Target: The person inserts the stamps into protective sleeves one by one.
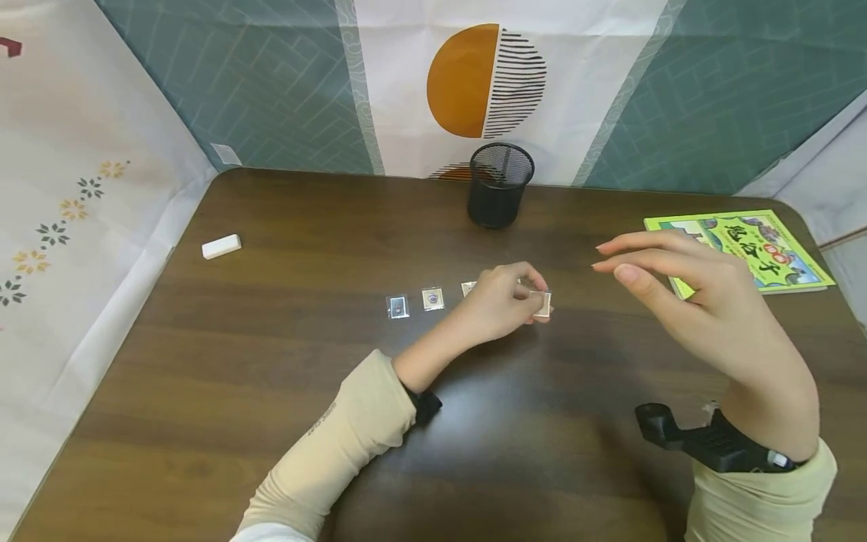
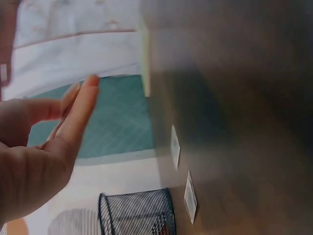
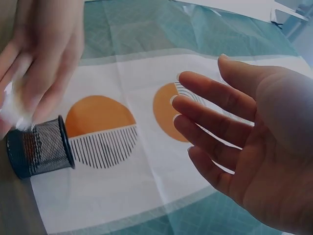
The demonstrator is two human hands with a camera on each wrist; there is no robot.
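Observation:
My left hand [image 1: 501, 302] pinches a small pale square in a clear sleeve [image 1: 543, 304] between thumb and fingers, just above the table. In the right wrist view this left hand [image 3: 46, 58] is blurred and holds the shiny sleeve [image 3: 18, 105]. To its left lie a dark-centred sleeved square [image 1: 398, 306] and a pale sleeved square [image 1: 433, 299]. Another sleeved square [image 1: 468, 287] is partly hidden behind the hand. My right hand [image 1: 704, 301] is raised at the right, fingers extended and loosely bent, holding nothing; its palm [image 3: 279, 142] shows in the right wrist view.
A black mesh pen cup [image 1: 497, 188] stands at the table's back edge. A green-yellow book [image 1: 765, 245] lies at the back right, partly behind the right hand. A white block [image 1: 221, 247] rests at the left. Patterned cloth [image 1: 271, 83] hangs behind the wooden table [image 1: 203, 421].

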